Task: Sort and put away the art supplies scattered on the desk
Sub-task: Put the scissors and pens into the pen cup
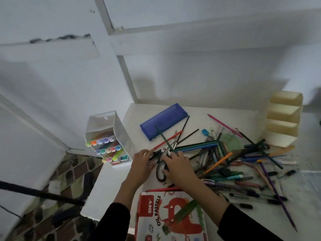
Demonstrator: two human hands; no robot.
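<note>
A heap of pencils, pens and brushes (231,160) is spread over the white desk (196,112). My left hand (141,161) grips the near ends of a bundle of pencils and brushes (166,143) at the heap's left edge. My right hand (175,164) lies beside it, fingers curled over the same bundle, above black-handled scissors (160,171). A blue pencil case (163,120) lies behind the hands. A red oil pastels box (170,218) sits at the near edge between my forearms.
A white tiered organiser (109,138) with coloured markers stands at the desk's left corner. A cream tiered holder (283,119) stands at the back right. A small blue sharpener (205,132) lies near the pile. Left of the desk is patterned floor.
</note>
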